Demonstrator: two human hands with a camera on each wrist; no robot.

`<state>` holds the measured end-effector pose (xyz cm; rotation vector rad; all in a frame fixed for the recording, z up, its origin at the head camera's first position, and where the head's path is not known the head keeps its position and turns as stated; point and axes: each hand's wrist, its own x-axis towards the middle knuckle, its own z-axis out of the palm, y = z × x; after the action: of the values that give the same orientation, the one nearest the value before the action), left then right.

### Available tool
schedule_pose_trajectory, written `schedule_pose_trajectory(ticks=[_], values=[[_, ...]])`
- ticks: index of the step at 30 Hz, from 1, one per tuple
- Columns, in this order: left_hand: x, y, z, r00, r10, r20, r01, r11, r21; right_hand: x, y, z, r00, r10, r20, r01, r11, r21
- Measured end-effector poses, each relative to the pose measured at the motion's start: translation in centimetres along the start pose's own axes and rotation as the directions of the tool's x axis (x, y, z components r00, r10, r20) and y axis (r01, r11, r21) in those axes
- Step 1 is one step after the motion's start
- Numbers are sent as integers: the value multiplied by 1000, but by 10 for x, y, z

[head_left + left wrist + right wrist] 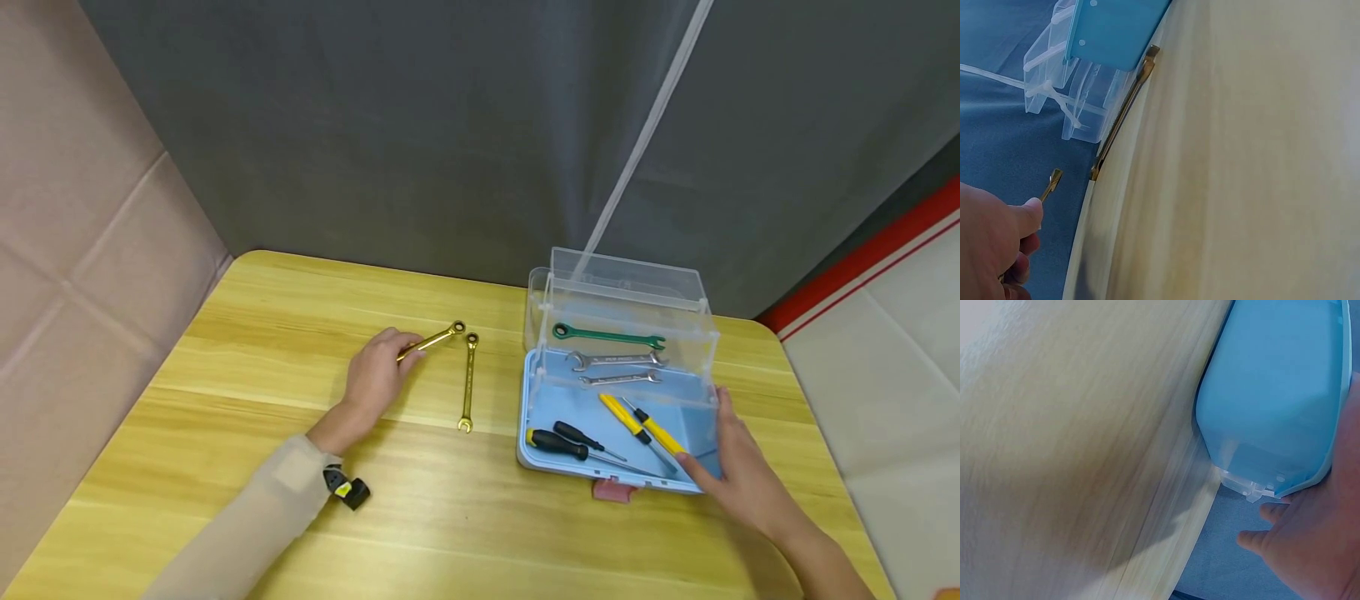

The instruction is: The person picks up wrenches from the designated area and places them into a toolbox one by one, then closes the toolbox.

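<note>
My left hand (pixel 377 373) pinches a gold ratcheting combination wrench (pixel 438 337) between thumb and fingers; its ring end points right. A second gold wrench (pixel 468 383) lies on the table just right of it, ring end away from me. My right hand (pixel 750 475) holds the right side of an opened blue toolbox (pixel 525 417), thumb over the rim and fingers along the outer wall. Inside, at the front, lie a black-handled screwdriver (pixel 557 444), a smaller black one (pixel 576 433) and two yellow-handled tools (pixel 624 415).
The toolbox's clear lid and tray (pixel 630 275) stand raised at its back. A green wrench (pixel 609 336) and two silver wrenches (pixel 618 360) show there. A pink latch (pixel 613 491) hangs at the front. Behind the wooden table (pixel 420 517) is a grey curtain (pixel 390 142).
</note>
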<state>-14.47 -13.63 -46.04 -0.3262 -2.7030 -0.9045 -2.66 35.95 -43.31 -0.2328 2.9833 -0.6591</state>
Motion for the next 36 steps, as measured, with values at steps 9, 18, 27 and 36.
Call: schedule_pose_trajectory(ticks=[9, 18, 27, 36], values=[[3, 4, -5, 999, 19, -33, -20, 1000, -22, 0, -1, -1, 1000, 0, -1, 0, 1000, 11], [10, 4, -12, 998, 36, -42, -37, 999, -25, 0, 0, 0, 1000, -21, -20, 21, 1000, 20], [18, 7, -19, 998, 65, -8, -65, 998, -14, 1, 1, 0, 1000, -20, -18, 20, 1000, 23], [25, 11, -26, 995, 104, -13, -104, 994, -19, 1, 3, 1, 999, -34, -26, 34, 999, 20]])
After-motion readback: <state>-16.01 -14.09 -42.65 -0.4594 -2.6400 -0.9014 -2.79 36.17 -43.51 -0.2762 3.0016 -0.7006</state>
